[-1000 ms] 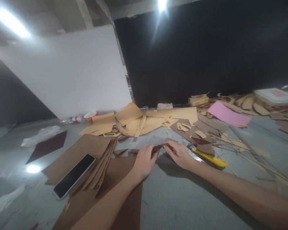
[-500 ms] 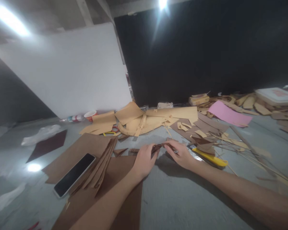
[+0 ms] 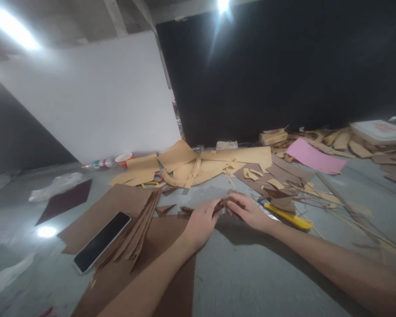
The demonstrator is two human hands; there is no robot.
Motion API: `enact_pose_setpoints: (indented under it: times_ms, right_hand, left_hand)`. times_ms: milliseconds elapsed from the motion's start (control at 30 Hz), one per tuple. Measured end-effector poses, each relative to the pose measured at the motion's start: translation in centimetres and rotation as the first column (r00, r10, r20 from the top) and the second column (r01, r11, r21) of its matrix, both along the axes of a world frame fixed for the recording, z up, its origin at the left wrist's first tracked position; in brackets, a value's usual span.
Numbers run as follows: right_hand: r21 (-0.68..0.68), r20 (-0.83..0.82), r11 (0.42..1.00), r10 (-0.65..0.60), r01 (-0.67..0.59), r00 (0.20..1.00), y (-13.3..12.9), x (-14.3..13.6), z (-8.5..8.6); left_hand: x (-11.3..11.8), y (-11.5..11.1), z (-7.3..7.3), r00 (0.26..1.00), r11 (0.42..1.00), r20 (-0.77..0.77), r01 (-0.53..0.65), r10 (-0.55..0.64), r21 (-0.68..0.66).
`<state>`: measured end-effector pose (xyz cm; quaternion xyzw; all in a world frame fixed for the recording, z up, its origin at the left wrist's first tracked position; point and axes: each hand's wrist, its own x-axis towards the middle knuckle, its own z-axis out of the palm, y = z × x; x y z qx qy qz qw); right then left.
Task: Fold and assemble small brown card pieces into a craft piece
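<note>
Near the middle of the grey table, my left hand [image 3: 202, 222] and my right hand [image 3: 249, 211] are close together, fingers closed on a small brown piece [image 3: 224, 201] between their fingertips. Part of this piece extends to the left behind my left hand. The fingers cover most of it. Left of my left hand lie a small brown triangle [image 3: 165, 209] and a fanned stack of brown sheets [image 3: 137, 233]. A yellow utility knife [image 3: 288, 216] rests just right of my right hand.
A phone [image 3: 102, 242] lies on brown sheets at the left. Behind my hands are tan sheets [image 3: 237, 155], scissors [image 3: 152, 181] and a paper cup [image 3: 124, 159]. Scraps, a pink sheet [image 3: 315, 156] and a white box [image 3: 379, 131] sit at the right.
My left hand has turned slightly and its fingertips have moved right, nearer my right fingers. The brown piece has shifted between them.
</note>
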<state>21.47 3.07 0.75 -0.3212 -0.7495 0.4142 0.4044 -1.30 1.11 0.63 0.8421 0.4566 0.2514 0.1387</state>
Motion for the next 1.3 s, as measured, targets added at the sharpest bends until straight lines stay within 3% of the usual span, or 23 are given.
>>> enact_pose_setpoints:
  times_ms: [133, 300, 467, 600, 800, 1000, 1300]
  right_hand:
    - [-0.18, -0.148, 0.982, 0.038, -0.064, 0.988, 0.8, 0.1, -0.7]
    - [-0.226, -0.163, 0.974, -0.018, -0.019, 0.986, 1.0, 0.0, -1.1]
    - [-0.123, -0.062, 0.989, -0.094, 0.086, 0.994, 0.4, -0.3, -0.6]
    - [-0.036, -0.093, 0.985, -0.174, 0.171, 0.98, 0.1, -0.6, -0.9]
    - [0.195, -0.095, 0.93, -0.298, 0.311, 0.95, -0.1, -0.2, -1.5]
    - [0.372, -0.007, 0.898, -0.25, 0.234, 0.968, 0.1, -0.5, -1.2]
    - [0.359, 0.047, 0.907, -0.253, 0.22, 0.966, 0.2, -0.7, -1.2]
  left_hand:
    - [0.0, -0.2, -0.1, 0.995, 0.998, -0.08, 0.067, -0.065, 0.019]
    - [-0.1, -0.1, -0.4, 0.99, 0.996, -0.132, 0.053, -0.044, 0.068]
    - [0.0, -0.1, -0.2, 0.997, 0.996, -0.077, 0.012, -0.006, 0.084]
    - [0.0, -0.1, -0.1, 0.999, 0.997, -0.051, 0.002, 0.002, 0.077]
    - [-0.1, -0.2, -0.1, 0.999, 0.996, 0.042, 0.004, -0.008, 0.094]
    - [-0.1, 0.0, -0.2, 0.997, 0.994, 0.071, -0.012, 0.005, 0.111]
    - [-0.1, 0.0, -0.4, 0.999, 0.997, 0.047, -0.019, 0.015, 0.081]
